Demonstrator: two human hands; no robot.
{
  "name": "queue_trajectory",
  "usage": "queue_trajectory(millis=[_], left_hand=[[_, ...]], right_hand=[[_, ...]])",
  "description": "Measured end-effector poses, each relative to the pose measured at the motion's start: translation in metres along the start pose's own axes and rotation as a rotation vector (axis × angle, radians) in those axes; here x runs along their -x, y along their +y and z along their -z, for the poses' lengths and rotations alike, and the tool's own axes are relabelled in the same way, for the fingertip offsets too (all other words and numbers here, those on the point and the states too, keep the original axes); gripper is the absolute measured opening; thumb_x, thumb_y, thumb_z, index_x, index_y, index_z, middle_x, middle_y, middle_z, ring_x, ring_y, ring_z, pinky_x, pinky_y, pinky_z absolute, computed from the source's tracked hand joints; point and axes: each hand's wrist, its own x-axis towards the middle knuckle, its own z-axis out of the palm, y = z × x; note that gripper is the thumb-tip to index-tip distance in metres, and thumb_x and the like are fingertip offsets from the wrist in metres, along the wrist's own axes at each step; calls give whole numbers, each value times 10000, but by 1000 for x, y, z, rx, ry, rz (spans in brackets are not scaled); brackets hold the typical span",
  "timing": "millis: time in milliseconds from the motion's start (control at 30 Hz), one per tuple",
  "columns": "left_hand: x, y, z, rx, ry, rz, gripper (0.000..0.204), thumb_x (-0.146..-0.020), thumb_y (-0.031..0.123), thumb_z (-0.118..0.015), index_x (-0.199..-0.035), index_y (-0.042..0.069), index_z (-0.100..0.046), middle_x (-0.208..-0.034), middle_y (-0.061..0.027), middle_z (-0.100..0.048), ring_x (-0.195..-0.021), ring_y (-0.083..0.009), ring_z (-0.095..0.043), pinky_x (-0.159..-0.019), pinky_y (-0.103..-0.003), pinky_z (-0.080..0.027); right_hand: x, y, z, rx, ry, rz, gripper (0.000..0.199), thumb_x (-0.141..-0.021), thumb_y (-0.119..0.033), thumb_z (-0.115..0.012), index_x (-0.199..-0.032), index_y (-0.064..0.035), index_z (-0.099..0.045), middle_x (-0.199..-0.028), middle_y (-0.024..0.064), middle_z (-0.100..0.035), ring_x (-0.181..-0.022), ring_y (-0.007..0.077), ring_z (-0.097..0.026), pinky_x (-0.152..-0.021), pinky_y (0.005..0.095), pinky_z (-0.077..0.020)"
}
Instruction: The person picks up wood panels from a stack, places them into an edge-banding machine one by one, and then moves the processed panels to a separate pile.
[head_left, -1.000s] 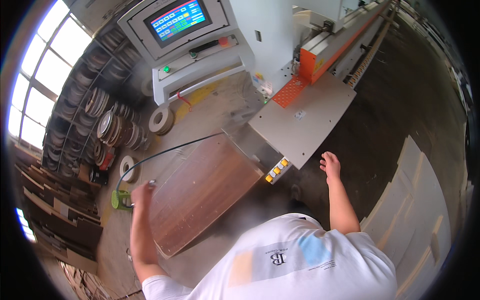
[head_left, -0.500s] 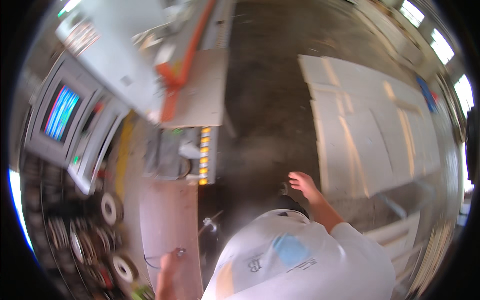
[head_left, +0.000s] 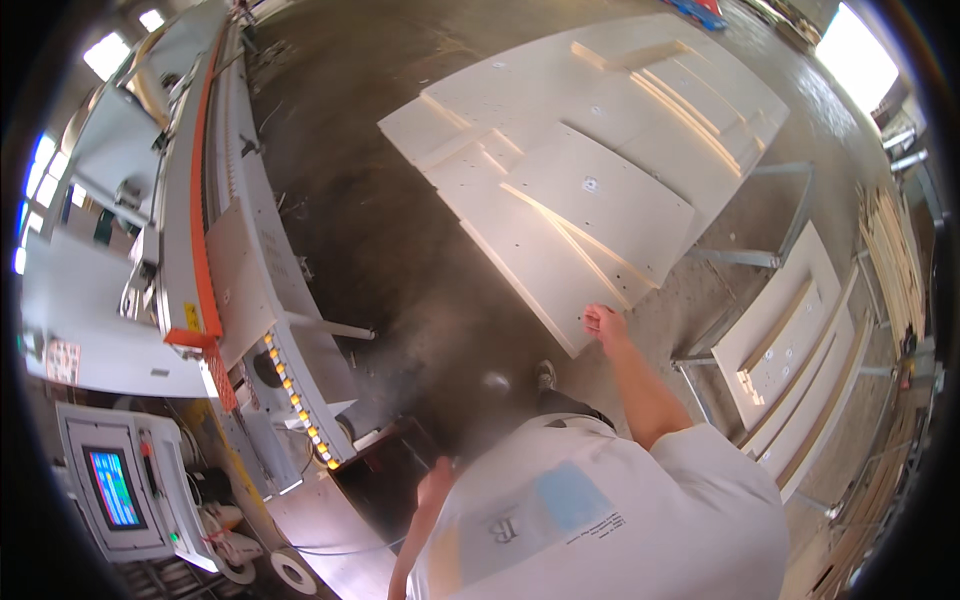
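Observation:
My left hand point(head_left: 433, 486) is low in front of my body, beside my shirt, its fingers closed round something small that I cannot make out. A thin dark hose point(head_left: 345, 552) runs toward that forearm from the left. My right hand point(head_left: 605, 325) is held out ahead, fingers curled in, with nothing visible in it. It appears over the near corner of a stack of pale panels point(head_left: 520, 290); whether it touches them I cannot tell. Narrow strips point(head_left: 575, 240) lie across the stack.
A long machine with an orange rail point(head_left: 205, 200) fills the left, with a control screen point(head_left: 113, 487) below. A pinkish board point(head_left: 325, 525) lies near my left arm. On the right, a metal rack point(head_left: 705, 400) bears panels and strips point(head_left: 780, 350). Dark floor point(head_left: 340, 190) runs between machine and stack.
My view has swung left-to-right, bringing the panel stack toward the middle and the machine further left. My left hand has come off the pinkish board toward my body. My right fingers have curled in.

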Motion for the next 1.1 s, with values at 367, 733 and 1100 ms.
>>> queue_trajectory(millis=[367, 733, 1100], left_hand=[[-55, 225, 45, -100, -138, -168, 468, -918, 472, -614, -1088, 37, -586, -776, -145, -692, -758, -310, -697, -715, -416, -501], [-81, 253, 43, 104, -55, -70, 280, -924, 311, -641, -973, 45, -567, -657, -57, -597, -545, -157, -578, -519, -318, -442], [-93, 280, 76, -6, -102, 137, 453, -954, 415, -573, -1185, 26, -572, -1071, -267, -677, -1029, -452, -632, -868, -493, -489]], right_hand=[[-112, -15, 23, -252, 140, -139, 357, -963, -359, -618, -1184, -79, -626, -1173, 50, -682, -1030, 185, -655, -903, 385, -532], [-224, -82, -62, -595, 412, -336, 418, -862, -410, -788, -1040, -56, -653, -964, 47, -695, -830, 164, -686, -811, 397, -532], [-220, -99, -92, -653, 642, -299, 510, -843, -353, -817, -1081, 43, -600, -976, 105, -705, -779, 192, -692, -658, 358, -516]])
